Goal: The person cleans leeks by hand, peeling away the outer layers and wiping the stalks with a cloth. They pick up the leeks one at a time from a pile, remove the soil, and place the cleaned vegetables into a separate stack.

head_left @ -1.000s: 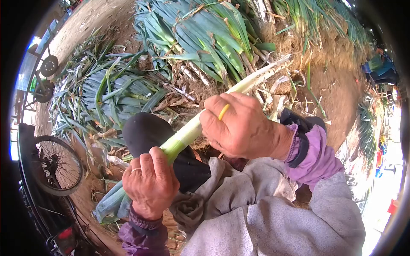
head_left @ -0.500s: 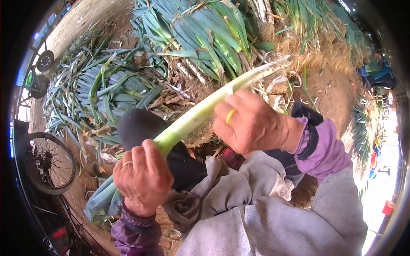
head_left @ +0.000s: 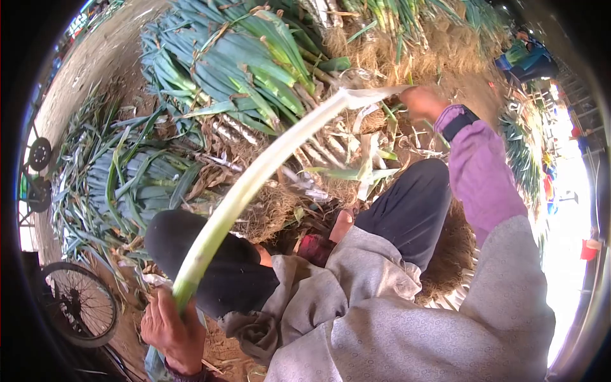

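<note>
Left hand [head_left: 172, 331], lower left: fingers closed around the green part of a leek [head_left: 245, 191]. Leek: slanted up to the upper centre, above the dark-trousered knees. Right hand [head_left: 423, 103], upper right, blurred: fingers drawn together on the end of a pale strip [head_left: 374, 95], which ran to the leek's white tip. Handling, as judged: a firm lower grip and a smooth pull suited the strip; a sideways jerk risked snapping the stalk. Large leek pile [head_left: 210, 63]: upper left. Smaller leek pile [head_left: 127, 181]: left. Red container [head_left: 589, 250]: right edge; contents could not be made out.
</note>
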